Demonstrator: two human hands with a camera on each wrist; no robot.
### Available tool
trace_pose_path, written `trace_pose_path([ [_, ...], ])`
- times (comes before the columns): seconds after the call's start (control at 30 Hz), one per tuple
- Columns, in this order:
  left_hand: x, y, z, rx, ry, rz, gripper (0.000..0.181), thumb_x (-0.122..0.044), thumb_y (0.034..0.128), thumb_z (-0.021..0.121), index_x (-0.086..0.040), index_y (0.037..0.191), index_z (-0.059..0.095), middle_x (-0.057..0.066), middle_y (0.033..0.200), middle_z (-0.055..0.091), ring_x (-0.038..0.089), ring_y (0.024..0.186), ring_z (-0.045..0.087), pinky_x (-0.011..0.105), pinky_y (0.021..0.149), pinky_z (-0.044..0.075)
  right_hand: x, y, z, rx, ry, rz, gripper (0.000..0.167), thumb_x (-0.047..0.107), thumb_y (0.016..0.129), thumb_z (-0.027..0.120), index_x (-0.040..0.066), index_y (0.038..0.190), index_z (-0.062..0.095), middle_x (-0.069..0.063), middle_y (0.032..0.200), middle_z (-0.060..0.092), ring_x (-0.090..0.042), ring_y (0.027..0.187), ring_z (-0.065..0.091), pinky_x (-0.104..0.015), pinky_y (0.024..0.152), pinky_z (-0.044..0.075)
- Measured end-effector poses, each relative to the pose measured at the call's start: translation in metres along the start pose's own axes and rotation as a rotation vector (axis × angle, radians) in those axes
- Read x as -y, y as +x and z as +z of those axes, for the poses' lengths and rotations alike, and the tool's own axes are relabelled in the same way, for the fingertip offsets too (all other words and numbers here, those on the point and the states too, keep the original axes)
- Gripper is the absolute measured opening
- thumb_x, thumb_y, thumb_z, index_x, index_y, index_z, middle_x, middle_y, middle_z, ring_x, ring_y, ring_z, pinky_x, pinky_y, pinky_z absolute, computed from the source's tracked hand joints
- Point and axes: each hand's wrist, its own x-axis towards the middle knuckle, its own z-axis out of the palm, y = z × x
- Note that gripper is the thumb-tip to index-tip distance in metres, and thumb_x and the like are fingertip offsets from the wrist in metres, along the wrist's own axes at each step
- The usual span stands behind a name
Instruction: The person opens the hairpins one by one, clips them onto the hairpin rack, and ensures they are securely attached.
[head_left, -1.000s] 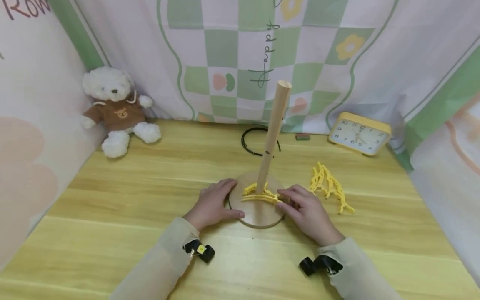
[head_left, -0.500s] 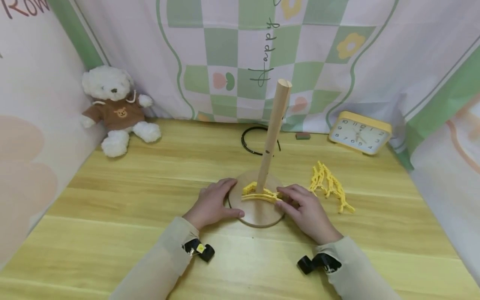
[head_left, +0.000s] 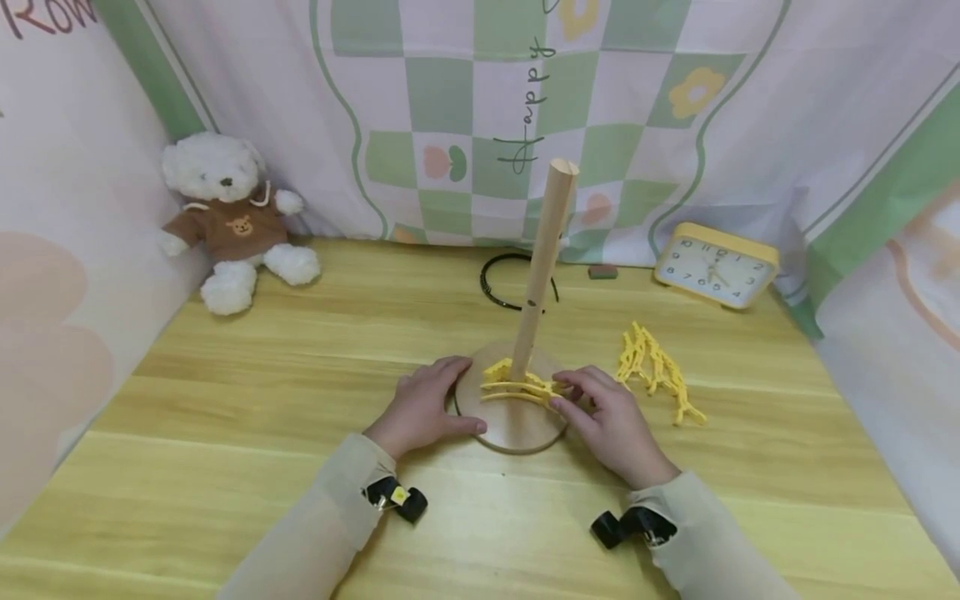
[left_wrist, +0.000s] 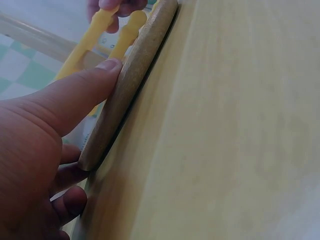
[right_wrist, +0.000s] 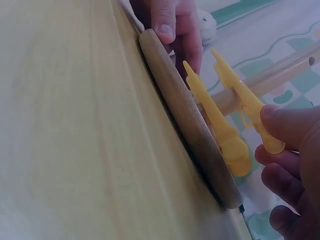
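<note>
Raised upper yellow branched piece (right_wrist: 247, 102) slightly away from lower yellow piece (right_wrist: 213, 110) since the earlier frame, pinching it with right hand (head_left: 618, 429) at the foot of wooden dowel (head_left: 544, 250), clasping round wooden base (head_left: 513, 437) with left hand (head_left: 427, 406). Seemingly aligning; next needs steady base, level seating.

Your beige-sleeved left forearm (head_left: 315, 525) angles inward from the head view's lower edge; your beige-sleeved right forearm (head_left: 723, 537) mirrors it. Your bare left hand (head_left: 423, 410) shows its back, left thumb (left_wrist: 82, 92) spread from the fingers. Your bare right hand (head_left: 618, 425) pinches, right thumb (right_wrist: 290, 125) opposing a bent forefinger (right_wrist: 280, 159), other fingers curled.
</note>
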Motion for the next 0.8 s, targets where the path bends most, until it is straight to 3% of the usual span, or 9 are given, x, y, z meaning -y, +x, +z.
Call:
trace_pose_path([
  [0.27, 0.000, 0.000, -0.001, 0.010, -0.009, -0.006, 0.102, -0.058, 0.0766, 0.081, -0.015, 0.157, 0.034, 0.004, 0.161, 0.035, 0.031, 0.144, 0.034, 0.057, 0.114, 0.023, -0.002, 0.000, 0.001, -0.015, 0.018, 0.016, 0.032, 0.012, 0.089, 0.077, 0.006, 0.119, 0.070, 0.002, 0.102, 0.069, -0.008, 0.085, 0.062, -0.029, 0.069, 0.054],
  [0.53, 0.003, 0.000, 0.001, 0.004, -0.007, 0.000, 0.103, -0.059, 0.0760, 0.081, -0.016, 0.157, 0.034, 0.004, 0.161, 0.035, 0.031, 0.145, 0.034, 0.056, 0.113, 0.024, -0.011, -0.006, -0.002, -0.060, 0.021, 0.052, 0.041, 0.015, 0.084, 0.082, 0.008, 0.122, 0.069, 0.002, 0.114, 0.068, -0.013, 0.090, 0.062, -0.030, 0.072, 0.051],
  [0.8, 0.003, 0.001, 0.001, -0.002, -0.012, -0.001, 0.103, -0.059, 0.0754, 0.081, -0.016, 0.157, 0.035, 0.004, 0.161, 0.036, 0.031, 0.144, 0.036, 0.055, 0.111, 0.027, -0.014, -0.014, -0.011, -0.105, -0.005, 0.041, 0.035, 0.010, 0.084, 0.081, 0.008, 0.117, 0.071, 0.001, 0.112, 0.068, -0.014, 0.091, 0.060, -0.028, 0.077, 0.050],
])
